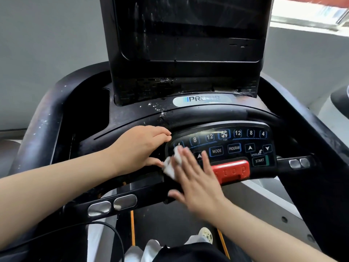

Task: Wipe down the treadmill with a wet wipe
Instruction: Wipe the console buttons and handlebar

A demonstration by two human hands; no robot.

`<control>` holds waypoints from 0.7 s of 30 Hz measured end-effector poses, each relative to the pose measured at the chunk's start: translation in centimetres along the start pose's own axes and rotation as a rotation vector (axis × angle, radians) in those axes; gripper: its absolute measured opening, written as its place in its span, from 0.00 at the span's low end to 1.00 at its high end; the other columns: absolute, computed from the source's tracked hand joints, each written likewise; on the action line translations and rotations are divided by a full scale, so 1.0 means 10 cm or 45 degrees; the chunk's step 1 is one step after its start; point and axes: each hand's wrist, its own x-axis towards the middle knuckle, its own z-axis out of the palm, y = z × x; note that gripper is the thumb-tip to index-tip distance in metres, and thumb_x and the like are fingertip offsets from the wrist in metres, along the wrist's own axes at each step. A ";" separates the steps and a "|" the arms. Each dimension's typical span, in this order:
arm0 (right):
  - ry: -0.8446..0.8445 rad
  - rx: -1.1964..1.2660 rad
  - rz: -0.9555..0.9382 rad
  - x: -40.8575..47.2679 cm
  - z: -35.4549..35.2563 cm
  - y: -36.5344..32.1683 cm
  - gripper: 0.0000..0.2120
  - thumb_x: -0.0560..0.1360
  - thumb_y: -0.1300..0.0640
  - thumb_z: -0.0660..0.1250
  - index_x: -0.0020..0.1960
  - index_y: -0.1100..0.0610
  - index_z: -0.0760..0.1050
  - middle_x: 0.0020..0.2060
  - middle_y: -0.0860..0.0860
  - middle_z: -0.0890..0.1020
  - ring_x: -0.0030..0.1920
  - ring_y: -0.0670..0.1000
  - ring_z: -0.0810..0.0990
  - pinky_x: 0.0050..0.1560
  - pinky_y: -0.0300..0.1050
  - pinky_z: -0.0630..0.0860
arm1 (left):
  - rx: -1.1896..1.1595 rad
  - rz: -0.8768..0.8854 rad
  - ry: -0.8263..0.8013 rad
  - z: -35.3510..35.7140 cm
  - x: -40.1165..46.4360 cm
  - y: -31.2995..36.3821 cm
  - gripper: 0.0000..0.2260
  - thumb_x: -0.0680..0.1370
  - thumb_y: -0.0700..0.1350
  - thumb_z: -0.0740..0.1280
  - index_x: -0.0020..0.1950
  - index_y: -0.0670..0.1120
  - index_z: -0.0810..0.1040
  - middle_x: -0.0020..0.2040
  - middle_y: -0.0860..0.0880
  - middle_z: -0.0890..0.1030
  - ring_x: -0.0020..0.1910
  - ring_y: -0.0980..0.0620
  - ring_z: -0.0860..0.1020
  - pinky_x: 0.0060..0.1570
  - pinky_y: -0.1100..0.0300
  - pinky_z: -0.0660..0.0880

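Observation:
The black treadmill console (188,112) fills the view, with a dark screen (188,29) standing above it. Its button panel (234,142) carries MODE, PROGRAM and START keys and a red stop tab (233,172). A white wet wipe (172,163) lies bunched on the panel's left end. My right hand (194,176) presses flat on the wipe with straight, blurred fingers. My left hand (139,146) rests on the console just left of the panel, fingers extended, thumb touching the wipe's edge.
Silver pulse sensors sit on the left grip (113,205) and right grip (299,163). White specks and wet streaks mark the console top (154,106). A black cable (105,229) loops at lower left. The belt (170,224) and white shoes (204,233) are below.

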 end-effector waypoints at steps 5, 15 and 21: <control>-0.018 -0.137 -0.020 -0.05 0.02 0.33 0.35 0.76 0.35 0.45 0.74 0.57 0.55 0.73 0.54 0.62 0.76 0.52 0.42 0.72 0.60 0.44 | 0.018 0.004 0.011 0.04 0.00 -0.01 0.34 0.54 0.55 0.81 0.54 0.40 0.79 0.55 0.44 0.81 0.46 0.44 0.82 0.43 0.52 0.80; -0.017 0.224 -0.313 -0.26 -0.09 0.12 0.26 0.74 0.44 0.56 0.69 0.54 0.63 0.71 0.52 0.68 0.71 0.52 0.63 0.70 0.51 0.59 | -0.013 0.030 0.034 0.04 0.00 -0.02 0.32 0.57 0.52 0.82 0.55 0.39 0.78 0.56 0.43 0.80 0.49 0.44 0.82 0.44 0.50 0.80; -0.052 1.207 0.146 -0.22 -0.29 0.13 0.25 0.67 0.62 0.64 0.61 0.47 0.74 0.55 0.39 0.79 0.56 0.42 0.75 0.59 0.29 0.66 | -0.009 0.051 0.015 0.04 -0.03 -0.05 0.32 0.59 0.52 0.81 0.57 0.40 0.77 0.58 0.43 0.79 0.51 0.44 0.81 0.47 0.50 0.80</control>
